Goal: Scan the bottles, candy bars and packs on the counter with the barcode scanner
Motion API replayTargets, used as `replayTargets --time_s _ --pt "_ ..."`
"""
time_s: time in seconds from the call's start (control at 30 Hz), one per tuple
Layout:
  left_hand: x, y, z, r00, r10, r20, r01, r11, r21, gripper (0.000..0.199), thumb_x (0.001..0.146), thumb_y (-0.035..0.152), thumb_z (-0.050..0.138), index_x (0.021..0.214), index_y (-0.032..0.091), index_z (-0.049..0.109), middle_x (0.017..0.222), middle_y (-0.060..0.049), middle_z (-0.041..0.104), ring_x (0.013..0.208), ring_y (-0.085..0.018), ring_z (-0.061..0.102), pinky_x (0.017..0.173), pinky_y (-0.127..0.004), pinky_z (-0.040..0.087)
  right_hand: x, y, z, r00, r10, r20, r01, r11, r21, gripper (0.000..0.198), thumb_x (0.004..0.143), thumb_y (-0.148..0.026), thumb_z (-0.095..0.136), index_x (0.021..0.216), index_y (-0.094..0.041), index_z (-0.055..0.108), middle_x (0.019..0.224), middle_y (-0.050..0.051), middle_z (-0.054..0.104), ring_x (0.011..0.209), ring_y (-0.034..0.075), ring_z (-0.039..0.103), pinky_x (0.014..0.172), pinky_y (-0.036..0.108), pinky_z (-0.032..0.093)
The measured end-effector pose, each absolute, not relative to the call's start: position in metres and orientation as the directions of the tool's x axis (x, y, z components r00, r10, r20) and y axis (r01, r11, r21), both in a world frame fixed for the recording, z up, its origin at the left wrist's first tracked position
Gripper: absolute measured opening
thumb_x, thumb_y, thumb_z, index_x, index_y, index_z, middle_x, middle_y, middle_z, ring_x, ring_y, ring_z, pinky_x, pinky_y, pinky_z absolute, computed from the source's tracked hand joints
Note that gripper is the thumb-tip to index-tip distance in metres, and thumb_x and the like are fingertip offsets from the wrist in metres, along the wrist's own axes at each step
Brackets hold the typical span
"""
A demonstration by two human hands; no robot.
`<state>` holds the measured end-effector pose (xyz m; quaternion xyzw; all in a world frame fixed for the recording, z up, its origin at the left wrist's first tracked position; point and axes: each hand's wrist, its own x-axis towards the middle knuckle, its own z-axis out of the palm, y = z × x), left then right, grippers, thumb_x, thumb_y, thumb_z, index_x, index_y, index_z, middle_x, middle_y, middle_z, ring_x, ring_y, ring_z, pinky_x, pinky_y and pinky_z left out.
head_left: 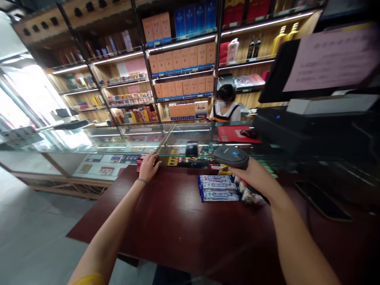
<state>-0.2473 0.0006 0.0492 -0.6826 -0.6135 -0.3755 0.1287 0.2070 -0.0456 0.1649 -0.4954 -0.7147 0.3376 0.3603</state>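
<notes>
Gripping rounded dark scanner (230,156): right hand (257,176) | left hand (149,168): finger hold unclear, beside red stack (139,160)

Ahead of you, strip-lit wooden shelves (265,41) stand beyond a glass counter (133,137); leftward, a bright opening (34,91) (window or doorway) glows above grey floor (35,225).

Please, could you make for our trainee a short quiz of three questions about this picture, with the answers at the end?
1. Which hand grips the handheld scanner?
2. True or false: the blue-and-white packets stand upright.
3. What colour is the flat sheet under the computer mouse?
a) green
b) red
c) white

Key:
1. The right hand.
2. False; they lie flat on the dark red table.
3. b) red.
</notes>
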Motion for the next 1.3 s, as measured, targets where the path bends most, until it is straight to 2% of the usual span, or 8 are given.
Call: replayTargets --time_s 0.17,0.37,0.5,0.63,0.77,1.0,1.1,1.3 --pt "-0.159 0.01 0.036 0.13 0.682 0.72 0.864 -0.434 0.256 0.027 0.099 0.034 0.059 0.121 0.022 0.067 0.123 -0.012 0.07 0.122 -0.029 0.063 0.11 -0.049 0.05 0.243 -0.039 0.164 -0.205 0.966 0.157 0.451 0.236 -0.861 0.035 0.08 -0.04 0.071 0.108 -0.022 0.062 0.053 -0.006 0.057 0.041 0.015 0.05 0.042 0.027 0.038" --pt "-0.049 0.033 0.004 0.292 0.72 0.63 0.745 -0.584 0.321 0.037 0.095 0.024 0.064 0.132 0.024 0.066 0.136 -0.012 0.065 0.131 -0.028 0.06 0.115 -0.05 0.049 0.282 -0.041 0.167 -0.128 0.981 0.145 0.413 0.185 -0.892 0.021 0.082 -0.035 0.07 0.092 -0.023 0.056 0.049 -0.007 0.052 0.04 0.013 0.047 0.045 0.027 0.037" --pt "0.003 0.053 -0.011 0.316 0.778 0.543 0.72 -0.57 0.397 0.044 0.094 0.024 0.065 0.138 0.023 0.064 0.146 -0.015 0.059 0.139 -0.032 0.054 0.119 -0.052 0.045 0.301 -0.042 0.168 -0.053 0.984 0.172 0.398 0.179 -0.9 0.019 0.082 -0.034 0.07 0.083 -0.024 0.053 0.046 -0.007 0.05 0.039 0.012 0.045 0.046 0.027 0.037" --pt "0.04 0.068 -0.011 0.351 0.828 0.437 0.755 -0.527 0.391 0.045 0.093 0.022 0.064 0.138 0.019 0.065 0.15 -0.019 0.056 0.142 -0.034 0.051 0.121 -0.053 0.041 0.31 -0.044 0.17 -0.029 0.982 0.184 0.37 0.182 -0.911 0.021 0.08 -0.032 0.07 0.076 -0.024 0.051 0.049 -0.007 0.051 0.039 0.012 0.045 0.046 0.028 0.038" --pt "0.061 0.075 -0.003 0.373 0.862 0.342 0.815 -0.481 0.324 0.043 0.09 0.017 0.066 0.132 0.021 0.068 0.142 -0.016 0.063 0.135 -0.033 0.056 0.118 -0.048 0.042 0.312 -0.046 0.172 -0.013 0.983 0.184 0.347 0.177 -0.921 0.022 0.081 -0.033 0.069 0.075 -0.024 0.05 0.049 -0.007 0.05 0.038 0.011 0.045 0.044 0.027 0.036" --pt "0.071 0.075 0.008 0.388 0.901 0.193 0.9 -0.416 0.134 0.025 0.097 0.024 0.06 0.119 0.023 0.072 0.122 -0.012 0.072 0.117 -0.028 0.067 0.1 -0.038 0.052 0.311 -0.043 0.171 -0.023 0.98 0.197 0.334 0.193 -0.922 0.021 0.082 -0.034 0.068 0.074 -0.024 0.051 0.05 -0.006 0.051 0.039 0.011 0.045 0.045 0.027 0.037" --pt "0.07 0.072 0.011 0.413 0.89 0.195 0.896 -0.435 0.087 0.025 0.101 0.023 0.053 0.121 0.021 0.07 0.119 -0.013 0.073 0.114 -0.027 0.068 0.098 -0.037 0.052 0.31 -0.042 0.171 -0.018 0.981 0.193 0.334 0.188 -0.923 0.022 0.081 -0.034 0.069 0.074 -0.024 0.051 0.051 -0.006 0.051 0.04 0.012 0.046 0.044 0.028 0.037" --pt "0.036 0.06 0.021 0.377 0.854 0.36 0.889 -0.442 0.117 0.036 0.103 0.019 0.05 0.137 0.023 0.06 0.113 -0.012 0.076 0.104 -0.023 0.072 0.087 -0.03 0.052 0.302 -0.046 0.174 0.012 0.978 0.21 0.326 0.195 -0.925 0.018 0.081 -0.033 0.069 0.081 -0.025 0.053 0.051 -0.007 0.051 0.04 0.013 0.046 0.044 0.028 0.038"
